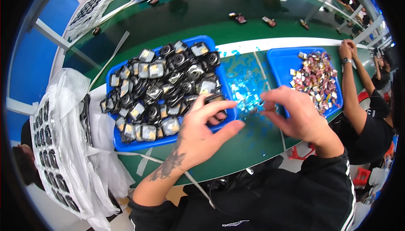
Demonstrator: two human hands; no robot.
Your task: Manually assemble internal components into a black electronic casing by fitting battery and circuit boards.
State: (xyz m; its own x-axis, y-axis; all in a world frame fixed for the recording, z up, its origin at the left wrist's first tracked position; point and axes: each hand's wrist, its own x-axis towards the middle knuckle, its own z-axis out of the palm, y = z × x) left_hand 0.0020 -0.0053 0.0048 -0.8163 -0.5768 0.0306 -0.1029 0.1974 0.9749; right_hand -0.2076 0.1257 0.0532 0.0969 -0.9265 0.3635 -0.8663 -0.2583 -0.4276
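Observation:
My left hand (206,126) is over the right edge of a blue tray (185,41) heaped with black plastic housings (154,92), many with round lens-like parts or grey pads. Its fingers curl around one black housing (214,98), partly hidden by the hand, while the thumb sticks out to the right. My right hand (297,115) hovers over the green table, thumb and fingertips drawn close in a pinch. Something small and dark shows at those fingertips, too small to name. Blue film scraps (247,89) lie scattered between the hands.
At right, another blue tray (276,60) holds a pile of small wired parts (314,79). Beyond a white rail, similar parts (269,21) lie on a green belt (190,14). Plastic-wrapped trays (63,146) stand at left. A co-worker's forearm (350,79) rests at far right.

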